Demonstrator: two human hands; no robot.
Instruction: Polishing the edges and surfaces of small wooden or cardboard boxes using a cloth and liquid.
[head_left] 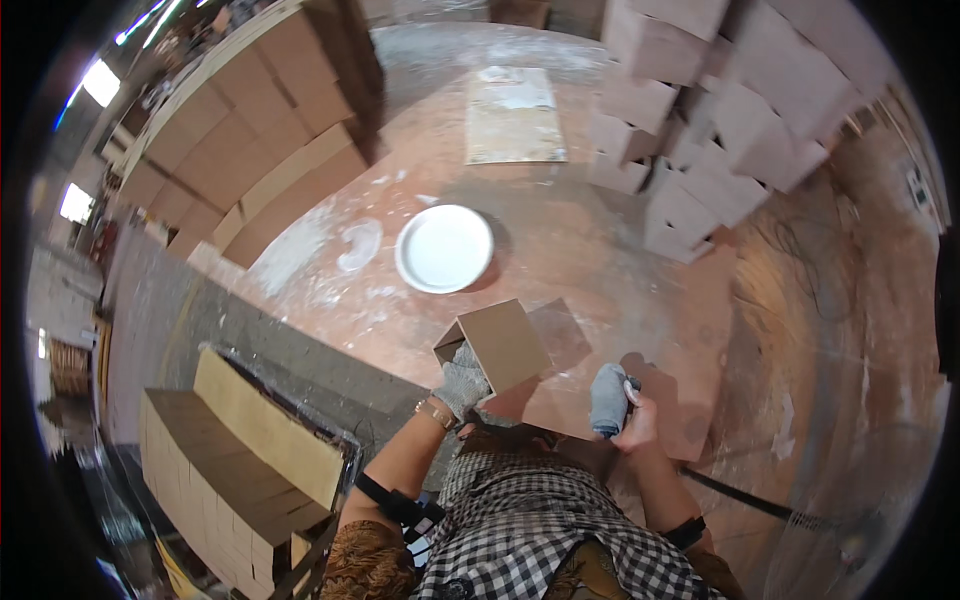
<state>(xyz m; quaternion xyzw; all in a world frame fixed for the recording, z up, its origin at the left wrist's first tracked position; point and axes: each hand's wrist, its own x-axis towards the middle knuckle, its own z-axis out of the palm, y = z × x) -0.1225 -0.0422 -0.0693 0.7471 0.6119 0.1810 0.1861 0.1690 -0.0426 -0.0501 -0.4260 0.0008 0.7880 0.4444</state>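
Note:
My left hand (463,385), in a grey knit glove, is closed on a small brown cardboard box (518,345). Its fingers reach into the box's open side, and the box is tilted above the work surface. To the right, my bare right hand (640,422) grips a tool wrapped in grey cloth (607,396); what lies under the wrapping is hidden. The tool is apart from the box. Beyond the box stands a round white basin (402,262) with white contents.
The reddish work surface (620,315) bears white smears. A stained flat board (515,130) lies at the far side. Cardboard boxes (235,135) are stacked at far left, more box stacks (690,190) at far right. Flattened cardboard (215,480) fills a pallet at lower left. A dark strap (740,492) extends right.

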